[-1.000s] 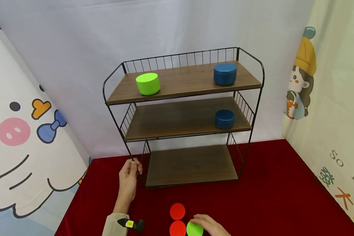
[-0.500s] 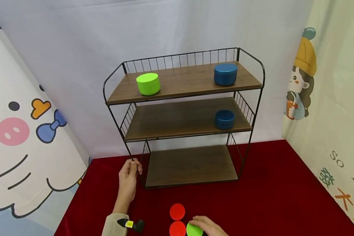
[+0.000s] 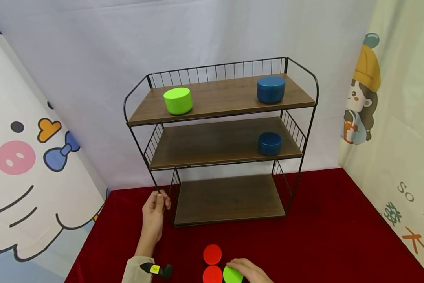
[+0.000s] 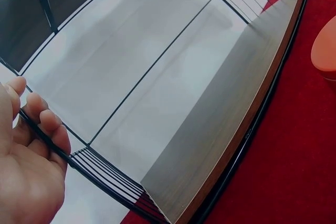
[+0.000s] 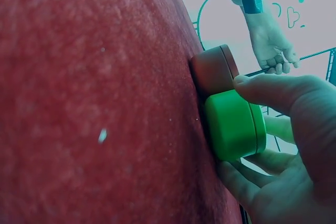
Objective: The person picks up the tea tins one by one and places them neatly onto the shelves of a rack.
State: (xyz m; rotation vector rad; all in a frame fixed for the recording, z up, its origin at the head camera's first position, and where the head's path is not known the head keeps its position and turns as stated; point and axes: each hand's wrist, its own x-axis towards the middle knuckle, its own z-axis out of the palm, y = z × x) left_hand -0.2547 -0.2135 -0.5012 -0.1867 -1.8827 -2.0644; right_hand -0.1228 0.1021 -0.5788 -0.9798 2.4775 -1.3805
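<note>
Left grip: I am holding the front left post of the rack, fingers curled round it.
Right grip: I am gripping the green tin between thumb and fingers.
Green tin: resting, as far as I can tell, on the tabletop in front of the rack.
Red tins: the far red tin is standing nearer the rack; the near red tin is sitting just beside my tin, contact unclear.
Rack load: the top board is carrying another green tin and a blue tin.
Tin risk: a skewed lift could be knocking the near red tin.
Rack risk: a left-hand tug could be sliding its tins off the unrailed front.
</note>
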